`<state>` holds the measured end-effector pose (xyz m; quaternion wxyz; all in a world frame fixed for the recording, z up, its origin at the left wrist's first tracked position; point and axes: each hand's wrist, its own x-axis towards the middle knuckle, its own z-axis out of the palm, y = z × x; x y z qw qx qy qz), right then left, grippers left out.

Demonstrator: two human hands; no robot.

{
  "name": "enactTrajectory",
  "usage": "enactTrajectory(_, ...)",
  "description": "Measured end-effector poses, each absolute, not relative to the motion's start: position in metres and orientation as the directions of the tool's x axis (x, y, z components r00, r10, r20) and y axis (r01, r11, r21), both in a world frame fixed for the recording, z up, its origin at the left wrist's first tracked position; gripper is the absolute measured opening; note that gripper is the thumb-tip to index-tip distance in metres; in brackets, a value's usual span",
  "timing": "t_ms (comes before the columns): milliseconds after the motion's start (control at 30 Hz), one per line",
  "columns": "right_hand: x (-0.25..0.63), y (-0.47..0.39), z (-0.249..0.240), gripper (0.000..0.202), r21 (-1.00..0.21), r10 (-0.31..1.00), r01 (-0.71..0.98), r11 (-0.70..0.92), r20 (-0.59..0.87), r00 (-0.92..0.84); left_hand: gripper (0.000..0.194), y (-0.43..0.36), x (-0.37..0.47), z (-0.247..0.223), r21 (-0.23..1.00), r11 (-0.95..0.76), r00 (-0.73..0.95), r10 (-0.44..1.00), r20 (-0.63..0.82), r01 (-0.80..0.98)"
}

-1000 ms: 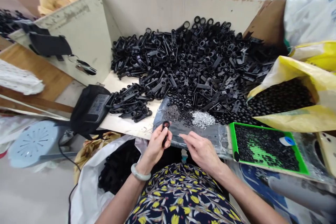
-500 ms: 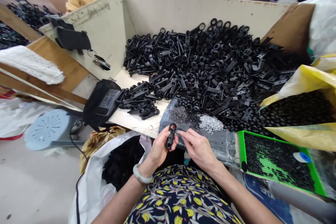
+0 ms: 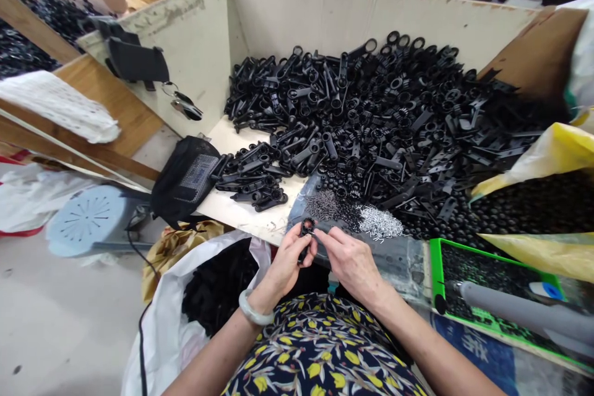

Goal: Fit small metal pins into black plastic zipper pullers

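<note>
"How are the hands set from where you're standing?"

"Close together, at the bench's near edge. The left hand (image 3: pixel 288 260), with a pale bangle (image 3: pixel 256 309) on the wrist, has thumb and fingers closed round a black part (image 3: pixel 307 226), its ring end poking up above the thumb."

"And the right hand (image 3: pixel 350 255)?"

"Reaching in from the other side, back upward, fingertips pinched right beside that ring. They seem to have hold of a pale sliver (image 3: pixel 316 232), too tiny for me to name."

"What's on the bench?"

"A grey sheet (image 3: pixel 399 263) in front, with a heap of silver pins (image 3: pixel 380 223) towards its far edge. Behind that, a great mound of black pieces (image 3: pixel 352 105) against the white back panel (image 3: pixel 352 9)."

"And around it?"

"A green tray (image 3: pixel 436 272) on the right, partly behind a grey tube (image 3: pixel 515 306). Left, keys (image 3: pixel 187 106) hang on the side panel (image 3: pixel 185 43), a black pouch (image 3: pixel 183 176) sits below them, and a pale blue stool (image 3: pixel 86 219) stands on the floor."
</note>
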<state>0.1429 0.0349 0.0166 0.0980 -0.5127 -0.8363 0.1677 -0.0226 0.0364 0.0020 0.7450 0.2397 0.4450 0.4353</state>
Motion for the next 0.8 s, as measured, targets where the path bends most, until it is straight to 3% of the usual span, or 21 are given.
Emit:
enactTrajectory(133, 0.143, 0.034, 0.012, 0.040, -0.331, 0.900, 0.848, 0.413, 0.002, -0.437, 0.036, 0.037, -0.021, -0.004, 0.778, 0.485, 0.211, 0.874, -0.437, -0.399)
enactTrajectory(367, 0.138, 0.030, 0.004, 0.041, -0.166, 0.858, 0.860, 0.483, -0.106, -0.503, 0.033, 0.031, -0.012, -0.031, 0.838, 0.443, 0.141, 0.896, -0.420, -0.318)
enactTrajectory(500, 0.134, 0.027, -0.007, 0.044, -0.090, 0.843, 0.844, 0.529, -0.062, -0.535, 0.032, 0.026, -0.006, -0.036, 0.867, 0.421, 0.080, 0.906, -0.416, -0.266)
enactTrajectory(567, 0.136, 0.028, -0.009, 0.042, -0.128, 0.841, 0.834, 0.537, -0.001, -0.541, 0.029, 0.026, -0.007, -0.032, 0.913, 0.378, 0.076, 0.926, -0.370, -0.156)
enactTrajectory(700, 0.149, 0.031, -0.005, 0.039, -0.374, 0.864, 0.783, 0.497, 0.137, -0.484, 0.019, 0.043, -0.033, -0.009, 0.978, 0.205, 0.004, 0.979, -0.205, 0.026)
enactTrajectory(767, 0.157, 0.030, -0.002, 0.039, -0.474, 0.892, 0.758, 0.449, 0.188, -0.411, 0.027, 0.063, -0.059, 0.005, 0.987, 0.077, -0.080, 0.995, -0.066, 0.144)
enactTrajectory(800, 0.161, 0.029, -0.001, 0.039, -0.504, 0.903, 0.751, 0.427, 0.205, -0.377, 0.034, 0.075, -0.074, 0.010, 0.922, -0.043, -0.113, 0.989, 0.093, 0.384)
